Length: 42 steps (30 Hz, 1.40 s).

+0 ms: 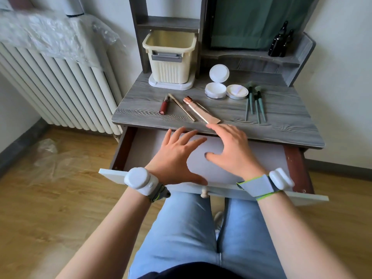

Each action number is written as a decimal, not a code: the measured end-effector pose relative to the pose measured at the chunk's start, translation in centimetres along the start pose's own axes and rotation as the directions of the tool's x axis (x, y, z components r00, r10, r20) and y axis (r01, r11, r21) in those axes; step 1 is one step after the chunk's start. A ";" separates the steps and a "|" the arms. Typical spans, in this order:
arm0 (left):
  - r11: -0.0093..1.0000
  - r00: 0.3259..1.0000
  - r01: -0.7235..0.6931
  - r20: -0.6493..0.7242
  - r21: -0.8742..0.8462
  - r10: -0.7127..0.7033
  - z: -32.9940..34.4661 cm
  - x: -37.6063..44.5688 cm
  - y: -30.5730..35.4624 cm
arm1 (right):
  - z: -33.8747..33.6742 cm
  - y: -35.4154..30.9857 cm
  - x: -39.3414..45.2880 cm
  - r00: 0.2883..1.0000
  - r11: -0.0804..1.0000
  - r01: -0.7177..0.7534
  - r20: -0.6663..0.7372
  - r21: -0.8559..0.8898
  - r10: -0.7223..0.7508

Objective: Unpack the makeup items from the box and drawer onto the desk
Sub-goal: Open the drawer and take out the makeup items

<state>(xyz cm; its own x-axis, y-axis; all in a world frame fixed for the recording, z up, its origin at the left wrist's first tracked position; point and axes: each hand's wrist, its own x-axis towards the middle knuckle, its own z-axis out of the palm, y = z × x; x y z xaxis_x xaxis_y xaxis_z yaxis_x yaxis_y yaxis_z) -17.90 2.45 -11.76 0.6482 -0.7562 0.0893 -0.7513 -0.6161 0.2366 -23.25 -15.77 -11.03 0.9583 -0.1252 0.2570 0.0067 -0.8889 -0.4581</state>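
The white drawer (141, 150) under the grey desk (281, 121) is pulled out, and what I see of its inside holds nothing. My left hand (177, 156) and my right hand (231, 150) hover over it with fingers spread, holding nothing. On the desk lie a red lip gloss (164, 105), a gold pencil (182, 107), a rose-gold tube (201, 111), an open white powder jar (215, 90) with its puff case (237, 92), and several green brushes (255, 101). The cream box (170, 57) stands at the back left.
A white radiator (60, 85) under plastic wrap is on the left. Dark bottles (280, 43) stand on the desk's right shelf. A green curtain (251, 21) hangs behind the desk. The drawer's knob (204, 192) is just above my knees.
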 end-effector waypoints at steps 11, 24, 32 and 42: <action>0.987 1.000 -0.002 0.009 0.160 0.001 0.6 0.4 2.6 | -0.7 1.0 -3.4 0.961 0.967 0.079 0.277 -0.244 -0.009; 1.000 0.983 -0.015 -0.183 -0.028 0.010 -0.4 2.4 1.2 | 0.5 1.2 -1.6 0.991 0.918 0.125 0.006 -0.377 -0.133; 0.998 0.965 0.044 -0.257 -0.043 -0.054 -0.3 4.0 0.6 | 0.8 1.6 0.0 0.978 0.932 0.104 -0.137 -0.346 -0.160; 0.977 0.848 0.177 -0.485 -0.118 -0.213 1.8 7.9 -0.3 | 3.4 3.3 2.2 0.902 0.924 0.023 -0.391 -0.382 -0.184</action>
<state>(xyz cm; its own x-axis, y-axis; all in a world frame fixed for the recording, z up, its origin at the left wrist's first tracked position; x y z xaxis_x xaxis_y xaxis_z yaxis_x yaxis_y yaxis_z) -12.79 -3.72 -12.90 0.7698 -0.4036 0.4944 -0.6043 -0.7100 0.3614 -20.09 -17.45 -14.87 0.7512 -0.1212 0.6489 -0.0808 -0.9925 -0.0919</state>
